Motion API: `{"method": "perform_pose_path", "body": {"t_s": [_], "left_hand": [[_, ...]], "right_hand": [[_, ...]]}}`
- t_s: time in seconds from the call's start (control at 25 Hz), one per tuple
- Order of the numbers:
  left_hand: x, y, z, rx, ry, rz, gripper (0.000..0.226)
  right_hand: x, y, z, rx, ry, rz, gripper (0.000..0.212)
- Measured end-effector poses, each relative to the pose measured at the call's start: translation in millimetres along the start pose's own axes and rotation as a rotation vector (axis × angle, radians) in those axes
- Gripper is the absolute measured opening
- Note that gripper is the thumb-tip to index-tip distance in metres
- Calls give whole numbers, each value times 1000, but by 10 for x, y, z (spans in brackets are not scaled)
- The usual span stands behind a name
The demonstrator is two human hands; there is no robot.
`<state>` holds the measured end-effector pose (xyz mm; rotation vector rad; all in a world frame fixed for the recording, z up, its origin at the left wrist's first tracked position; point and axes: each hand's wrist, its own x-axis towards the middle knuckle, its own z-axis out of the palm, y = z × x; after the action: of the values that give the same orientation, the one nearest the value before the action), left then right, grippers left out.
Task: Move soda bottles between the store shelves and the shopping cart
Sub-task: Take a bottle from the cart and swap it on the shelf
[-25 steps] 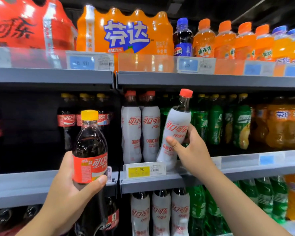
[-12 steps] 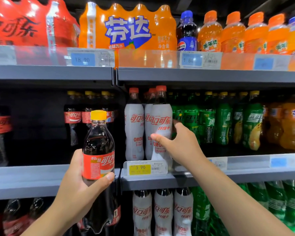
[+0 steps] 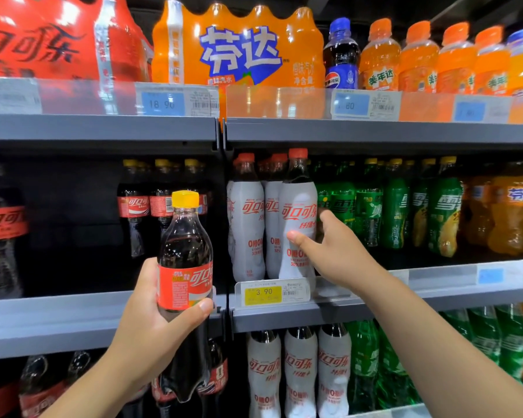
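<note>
This looks like the shelving step. A white bottle stands upright at the front edge of the middle shelf, just behind the yellow price tag, touching its white neighbours on the left. My right hand holds it low down, thumb on the front, fingers curled round its right side. Next I would need to let go without tipping it. My left hand grips a cola bottle by its red label, in front of the shelf edge.
</note>
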<state>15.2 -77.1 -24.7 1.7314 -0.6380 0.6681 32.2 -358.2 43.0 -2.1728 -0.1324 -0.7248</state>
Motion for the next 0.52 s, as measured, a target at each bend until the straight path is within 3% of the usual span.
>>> {"method": "perform_pose_path", "body": {"t_s": [0.16, 0.36, 0.52], "left_hand": [[56, -38, -140, 4, 5, 11, 46], [108, -77, -321, -17, 41, 25, 43], [144, -101, -448, 6, 44, 39, 43]], "right_hand": [[-19, -109, 64, -8, -19, -38, 18], [-70, -237, 291, 116, -8, -28, 19], [-110, -294, 422, -3, 31, -56, 13]]}}
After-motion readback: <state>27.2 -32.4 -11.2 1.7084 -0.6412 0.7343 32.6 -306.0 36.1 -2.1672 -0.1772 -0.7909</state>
